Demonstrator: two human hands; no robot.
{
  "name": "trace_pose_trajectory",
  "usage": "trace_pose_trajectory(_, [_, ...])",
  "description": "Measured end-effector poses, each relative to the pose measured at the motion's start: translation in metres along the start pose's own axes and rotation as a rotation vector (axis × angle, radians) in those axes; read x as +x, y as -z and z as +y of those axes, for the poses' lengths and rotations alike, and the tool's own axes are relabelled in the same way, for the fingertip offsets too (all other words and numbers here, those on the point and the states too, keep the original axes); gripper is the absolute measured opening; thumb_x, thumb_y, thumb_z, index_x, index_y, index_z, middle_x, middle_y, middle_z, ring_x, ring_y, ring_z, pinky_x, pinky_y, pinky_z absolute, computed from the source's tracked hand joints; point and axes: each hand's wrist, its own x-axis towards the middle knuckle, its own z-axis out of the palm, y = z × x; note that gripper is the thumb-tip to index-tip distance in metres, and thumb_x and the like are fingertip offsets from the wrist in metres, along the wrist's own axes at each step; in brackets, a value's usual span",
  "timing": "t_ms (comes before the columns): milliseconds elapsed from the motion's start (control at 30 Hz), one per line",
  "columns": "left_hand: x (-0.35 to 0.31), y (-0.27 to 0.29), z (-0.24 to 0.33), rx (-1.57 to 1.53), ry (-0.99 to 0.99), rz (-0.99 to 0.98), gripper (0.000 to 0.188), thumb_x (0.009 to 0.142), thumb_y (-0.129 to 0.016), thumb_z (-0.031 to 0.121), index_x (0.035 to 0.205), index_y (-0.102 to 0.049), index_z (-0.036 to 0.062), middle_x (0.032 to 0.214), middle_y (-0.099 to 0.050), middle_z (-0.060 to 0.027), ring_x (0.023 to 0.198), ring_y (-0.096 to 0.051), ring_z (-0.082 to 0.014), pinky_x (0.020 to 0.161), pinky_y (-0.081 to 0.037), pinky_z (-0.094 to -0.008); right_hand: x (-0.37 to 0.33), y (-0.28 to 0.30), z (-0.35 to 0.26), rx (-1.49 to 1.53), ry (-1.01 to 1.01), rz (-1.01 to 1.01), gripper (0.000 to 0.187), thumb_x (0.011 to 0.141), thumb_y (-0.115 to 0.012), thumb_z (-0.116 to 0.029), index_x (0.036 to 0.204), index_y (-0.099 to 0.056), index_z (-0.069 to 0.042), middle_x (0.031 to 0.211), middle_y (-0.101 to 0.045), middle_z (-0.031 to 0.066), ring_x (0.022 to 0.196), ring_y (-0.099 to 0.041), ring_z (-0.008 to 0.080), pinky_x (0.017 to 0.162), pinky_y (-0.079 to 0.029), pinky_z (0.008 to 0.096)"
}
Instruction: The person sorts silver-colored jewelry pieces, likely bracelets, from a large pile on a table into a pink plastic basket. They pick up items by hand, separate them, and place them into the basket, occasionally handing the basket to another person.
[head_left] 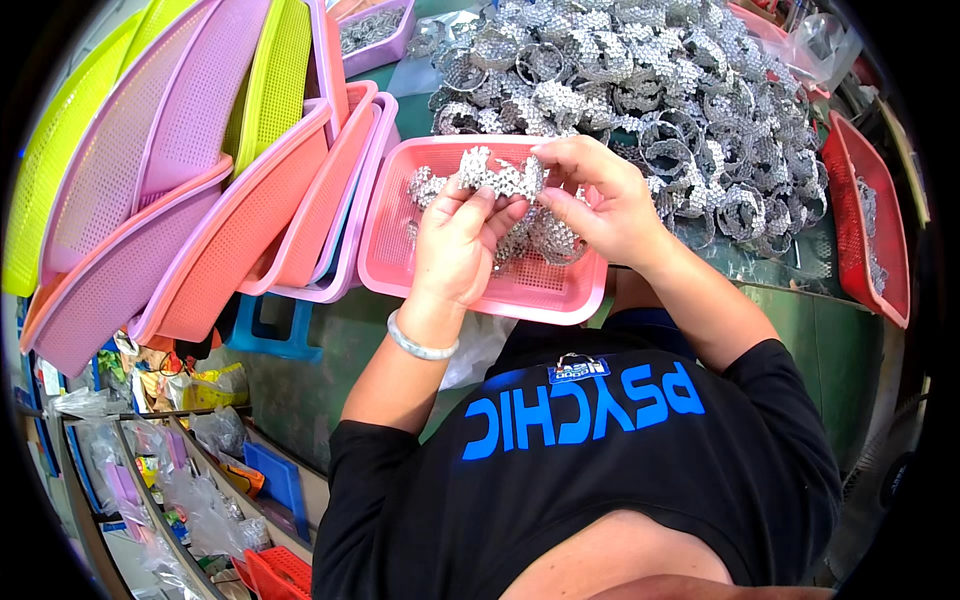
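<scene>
A silver openwork band (508, 181), curled and scale-patterned, is held up between my two hands over a pink plastic basket (385, 262). My left hand (452, 242) pinches its left part from below, thumb on top. The fingers and thumb of my right hand (603, 197) close on its right end. Beneath my hands, more silver bands (556, 238) lie in the basket, partly hidden by my fingers. A pale bangle (420, 346) circles my left wrist.
A large heap of similar silver bands (640, 90) covers the table beyond the basket. Stacked plastic baskets (235, 215) in purple, orange and green stand at the left. A red basket (848, 160) holds some bands at the right. A shelf with bags (190, 470) is lower left.
</scene>
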Motion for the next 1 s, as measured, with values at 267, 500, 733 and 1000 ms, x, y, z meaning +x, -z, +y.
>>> trace_pose_trajectory(267, [-0.004, -0.003, 0.002, 0.096, -0.018, 0.017, 0.026, 0.089, -0.046, 0.008, 0.114, -0.049, 0.0033, 0.105, -0.056, -0.0076, 0.086, -0.058, -0.0156, 0.074, -0.049, -0.0279, 0.001, 0.001, 0.005, 0.344, -0.268, -0.011, 0.033, 0.079, -0.06, -0.004, 0.111, -0.052, 0.001, 0.095, -0.059, 0.0057, 0.084, -0.056, 0.0096, 0.072, -0.048, 0.0224])
trace_pose_trajectory(500, [-0.002, 0.007, 0.007, 0.009, 0.103, -0.061, 0.025, 0.092, -0.045, 0.021, 0.11, -0.053, 0.0046, 0.088, -0.057, -0.0053, 0.073, -0.056, -0.0125, 0.064, -0.047, -0.0242, 0.012, 0.008, -0.003, 0.645, -0.586, -0.045, 0.037, 0.083, -0.057, -0.011, 0.116, -0.047, 0.002, 0.09, -0.058, 0.004, 0.07, -0.055, 0.0096, 0.06, -0.046, 0.0217])
trace_pose_trajectory(733, [-0.002, 0.006, 0.003, -0.063, 0.147, 0.004, 0.02, 0.092, -0.043, 0.022, 0.096, -0.054, 0.0062, 0.078, -0.057, -0.0041, 0.066, -0.055, -0.0131, 0.057, -0.046, -0.0254, 0.011, 0.008, 0.003, 0.796, -0.753, -0.027, 0.031, 0.086, -0.054, -0.012, 0.114, -0.048, 0.001, 0.081, -0.058, 0.0058, 0.065, -0.056, 0.0115, 0.056, -0.046, 0.0225])
trace_pose_trajectory(1000, [0.0, 0.007, 0.002, -0.191, 0.211, 0.039, 0.02, 0.092, -0.044, 0.022, 0.096, -0.055, 0.0061, 0.077, -0.057, -0.0048, 0.065, -0.054, -0.0134, 0.058, -0.045, -0.0257, 0.013, 0.01, 0.005, 0.833, -0.795, -0.022, 0.025, 0.087, -0.052, -0.012, 0.109, -0.05, 0.001, 0.081, -0.059, 0.0078, 0.063, -0.056, 0.0133, 0.054, -0.047, 0.0232])
